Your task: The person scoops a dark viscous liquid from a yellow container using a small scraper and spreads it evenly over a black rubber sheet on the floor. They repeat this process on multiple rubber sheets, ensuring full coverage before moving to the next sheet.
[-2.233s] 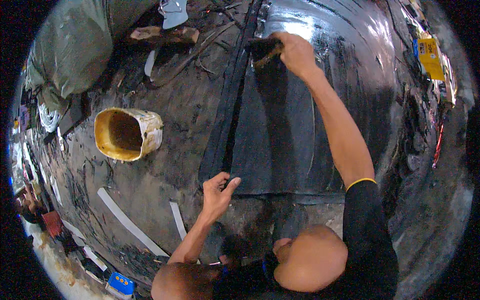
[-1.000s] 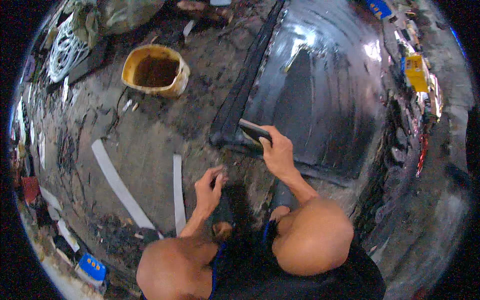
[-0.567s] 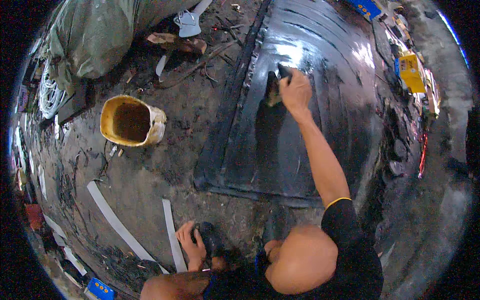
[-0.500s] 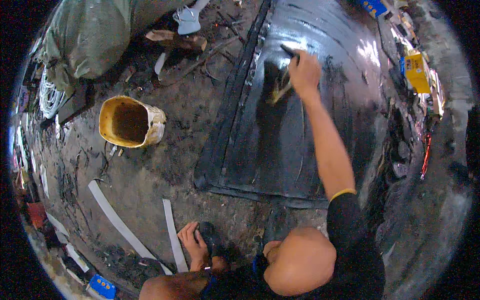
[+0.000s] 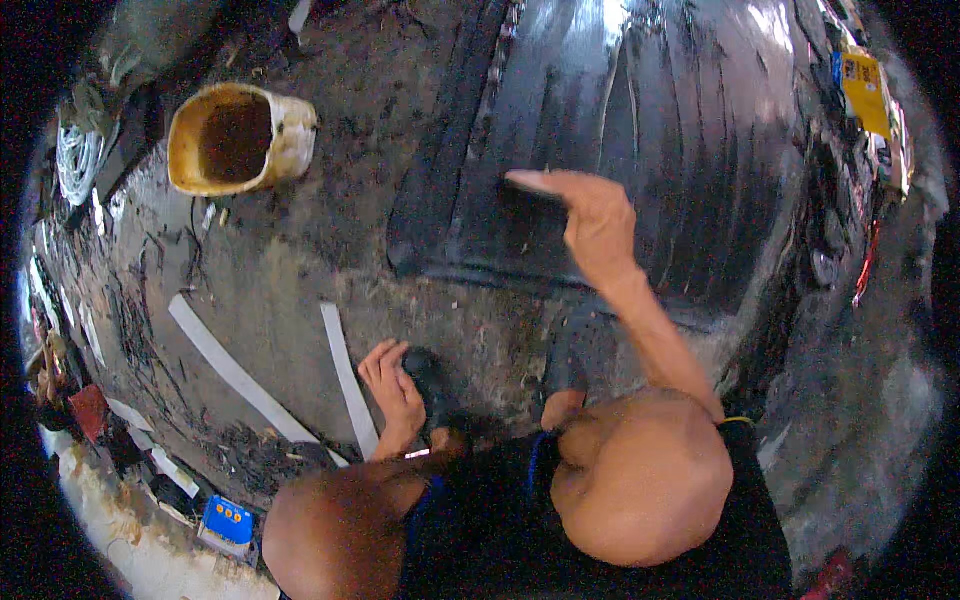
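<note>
Over the near part of a glossy black sheet, my right hand is blurred by movement. One finger or the thumb points left, and a thin dark edge shows beneath it; the thing in the grip cannot be made out. Streaks run lengthwise along the sheet, and its far part shines. My left hand holds nothing. Its fingers are stretched out and apart beside my dark shoe, near the shorter of two pale flat strips on the ground.
A dirty yellowish bucket with brown contents stands left of the sheet. The longer pale strip lies farther left. Coiled white cord, a blue box and a yellow box lie toward the rims. My knees rise in front.
The view has shifted forward, so everything on the ground sits differently in it. My right hand has come from the sheet's far part back toward its near edge. My left hand stays beside the shoe.
</note>
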Demonstrator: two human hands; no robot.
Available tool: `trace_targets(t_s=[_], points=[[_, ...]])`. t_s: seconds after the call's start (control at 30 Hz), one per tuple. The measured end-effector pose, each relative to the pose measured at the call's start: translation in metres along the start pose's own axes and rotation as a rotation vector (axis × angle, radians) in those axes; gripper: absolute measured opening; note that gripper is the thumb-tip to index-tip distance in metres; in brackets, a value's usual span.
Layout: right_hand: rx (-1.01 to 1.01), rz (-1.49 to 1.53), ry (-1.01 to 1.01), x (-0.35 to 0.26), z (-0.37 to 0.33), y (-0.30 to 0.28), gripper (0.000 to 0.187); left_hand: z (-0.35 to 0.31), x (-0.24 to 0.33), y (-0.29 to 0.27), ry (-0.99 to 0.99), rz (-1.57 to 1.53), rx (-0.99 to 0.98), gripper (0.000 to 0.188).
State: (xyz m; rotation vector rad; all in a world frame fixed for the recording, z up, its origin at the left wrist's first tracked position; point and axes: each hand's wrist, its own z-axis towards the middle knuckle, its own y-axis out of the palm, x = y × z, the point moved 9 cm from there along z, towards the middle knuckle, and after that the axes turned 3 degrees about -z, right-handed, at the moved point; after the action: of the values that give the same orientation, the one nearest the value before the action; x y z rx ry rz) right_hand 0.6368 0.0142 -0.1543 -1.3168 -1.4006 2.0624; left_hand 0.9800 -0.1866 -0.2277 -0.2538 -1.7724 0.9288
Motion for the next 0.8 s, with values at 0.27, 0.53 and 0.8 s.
trace_targets(t_s=[0.27,0.53,0.8], points=[[0.013,-0.126,0.106,-0.037,-0.116,0.031,0.039,-0.003,0.0,-0.002,0.017,-0.05,-0.017,0.038],[0.149,0.522,0.568,0.079,-0.02,-0.069,0.036,-0.008,-0.002,-0.012,-0.067,-0.073,0.098,0.033],[0.304,-0.459,0.44,0.222,0.136,-0.085,0.039,-0.007,-0.009,0.0,-0.066,0.048,0.038,0.034]])
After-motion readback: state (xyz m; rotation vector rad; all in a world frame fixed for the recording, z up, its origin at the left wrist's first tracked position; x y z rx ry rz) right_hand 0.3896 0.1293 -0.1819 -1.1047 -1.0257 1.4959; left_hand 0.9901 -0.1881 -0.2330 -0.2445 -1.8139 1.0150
